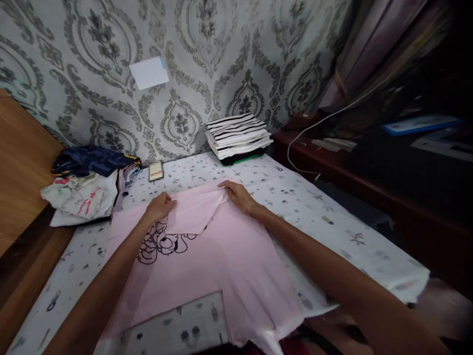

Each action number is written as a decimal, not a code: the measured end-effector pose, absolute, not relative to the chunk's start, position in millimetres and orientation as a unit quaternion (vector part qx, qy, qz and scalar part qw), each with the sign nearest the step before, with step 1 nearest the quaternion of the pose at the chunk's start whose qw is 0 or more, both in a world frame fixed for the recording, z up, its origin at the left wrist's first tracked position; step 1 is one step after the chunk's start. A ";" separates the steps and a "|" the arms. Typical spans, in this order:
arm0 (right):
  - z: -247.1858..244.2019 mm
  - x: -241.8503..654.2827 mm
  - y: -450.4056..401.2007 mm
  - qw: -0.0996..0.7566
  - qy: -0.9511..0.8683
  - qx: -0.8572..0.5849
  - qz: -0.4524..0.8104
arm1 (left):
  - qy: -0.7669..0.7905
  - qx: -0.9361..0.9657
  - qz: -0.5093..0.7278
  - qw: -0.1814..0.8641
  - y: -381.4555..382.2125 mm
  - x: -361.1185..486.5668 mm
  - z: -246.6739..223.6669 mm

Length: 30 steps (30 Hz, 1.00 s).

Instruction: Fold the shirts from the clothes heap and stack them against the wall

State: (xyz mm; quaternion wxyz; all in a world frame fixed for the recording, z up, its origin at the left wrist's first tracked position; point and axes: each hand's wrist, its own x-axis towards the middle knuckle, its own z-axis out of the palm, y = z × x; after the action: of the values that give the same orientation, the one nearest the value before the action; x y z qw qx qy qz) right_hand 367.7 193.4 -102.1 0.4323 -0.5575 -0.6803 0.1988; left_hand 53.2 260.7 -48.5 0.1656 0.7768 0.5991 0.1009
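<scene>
— Where exactly?
— Spread across the bed in front, on a patterned bedsheet (354, 236): a pink T-shirt (240, 256) with a black line-drawn cartoon print (168, 241), far part folded over into a flap (192, 214).
— And fingers?
— On the right hand (238, 195), pressed together, pinching cloth at the flap's far corner. On the left hand (159, 206), curled close together at the flap's other end; impossible to tell whether around any cloth.
— Heavy or stiff?
— Neither, judging by the soft creases down the near side. Probably light, limp jersey, nothing fragile, hardly slippery, but likely to ruck or sag between grips. Best held at two far-apart points along a folded edge, kept taut.
— Hard to make out?
— Partly hidden under the flap: the print. Cut off at the bottom: the near hem. Unclear near there: a grey patterned rectangle (173, 325), maybe bare sheet, maybe something else. Blurred out: a small card-like item (155, 171).
— Farther off?
— Beyond, near the wall, a folded stack with striped cloth (238, 135) on top; to the left, a looser clothes pile (81, 197). To the right, a dark red cabinet (325, 153), largely lost in shadow.
</scene>
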 end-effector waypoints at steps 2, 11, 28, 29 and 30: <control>-103.8 368.1 193.3 0.437 -0.679 -0.555 0.202 | 0.615 0.756 0.109 0.197 257.4 53.1 -48.4; -99.2 368.5 186.0 0.417 -0.694 -0.536 0.239 | 0.533 0.614 0.389 0.434 212.9 61.5 -29.8; -89.0 377.2 175.6 0.398 -0.703 -0.501 0.310 | 0.534 0.619 0.268 0.509 207.7 61.6 7.4; -90.6 377.7 176.5 0.406 -0.700 -0.499 0.309 | 0.531 0.620 0.278 0.507 208.4 61.2 4.8; -92.4 378.1 177.5 0.416 -0.696 -0.499 0.306 | 0.524 0.621 0.293 0.504 209.4 60.5 1.5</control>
State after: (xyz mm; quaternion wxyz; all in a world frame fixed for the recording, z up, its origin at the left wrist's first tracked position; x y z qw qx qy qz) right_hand 378.1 177.5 -92.4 0.4157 -0.4994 -0.6957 0.3061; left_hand 60.5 209.4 1.5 0.5037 0.6210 0.5242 0.2930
